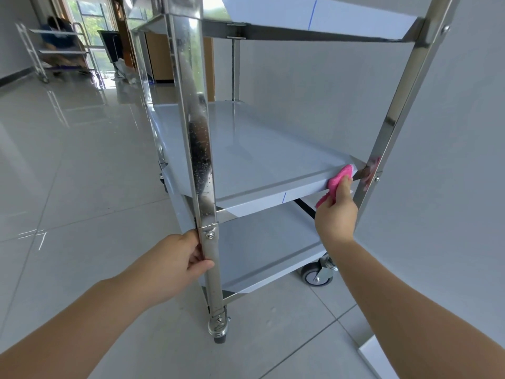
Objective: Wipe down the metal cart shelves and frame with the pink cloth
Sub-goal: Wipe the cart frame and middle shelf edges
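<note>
1. The pink cloth (336,183) is bunched against the front lip of the middle shelf (246,154), at its right end, just beside the right post (393,124). A loose tail of it hangs down and to the left, under the lip.
2. The right grip (337,214) holds the cloth from below. The thumb presses the cloth onto the lip, and the other fingers are hidden behind it.
3. The lip's long axis runs from the cloth leftward and toward the viewer, ending at the near post (199,149). Nearly the whole unwiped run appears to lie to the left of the cloth.
4. The right grip is the nearer one, already at the lip. A wipe would likely travel left along that axis.
5. The left grip (177,258) is closed round the near post just under the shelf bracket, probably to steady the cart.
6. The lower shelf (259,247) lies below and the top shelf (314,31) above, both apart from the cloth.
</note>
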